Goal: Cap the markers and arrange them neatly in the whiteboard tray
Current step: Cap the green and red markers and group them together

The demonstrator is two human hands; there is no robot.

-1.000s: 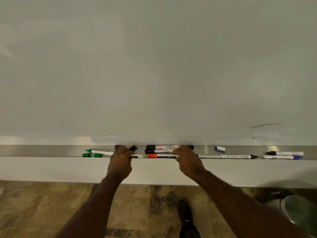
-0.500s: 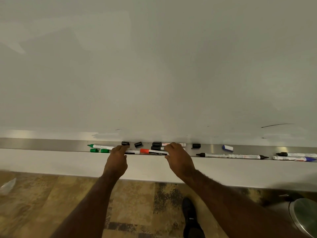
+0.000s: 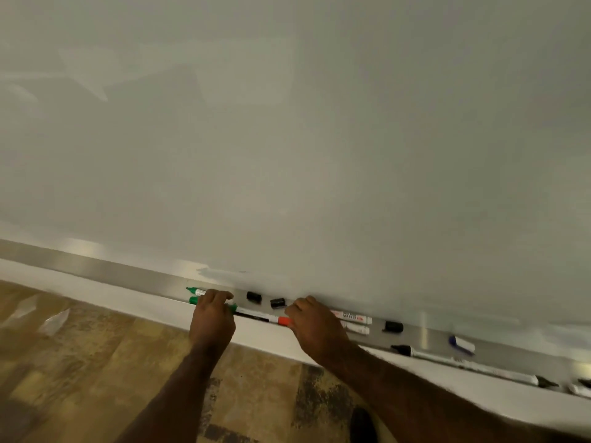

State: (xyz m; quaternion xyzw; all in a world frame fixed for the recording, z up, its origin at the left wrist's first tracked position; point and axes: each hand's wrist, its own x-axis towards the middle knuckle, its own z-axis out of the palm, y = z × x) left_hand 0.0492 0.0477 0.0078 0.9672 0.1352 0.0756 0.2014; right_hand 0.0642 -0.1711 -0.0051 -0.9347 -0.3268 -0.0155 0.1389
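1. Markers lay scattered along the metal whiteboard tray, with three loose black caps at its back edge.
2. I saw the left hand curled over two green markers at the tray's left end; its grasp I could not tell for sure.
3. The right hand arched palm-down, fingers bent onto the red cap of a white marker lying between both hands, covering the ends of two labelled markers.
4. Compared with half a second earlier, the view had tilted, the tray sloped down to the right, and the left hand had moved onto the green markers.
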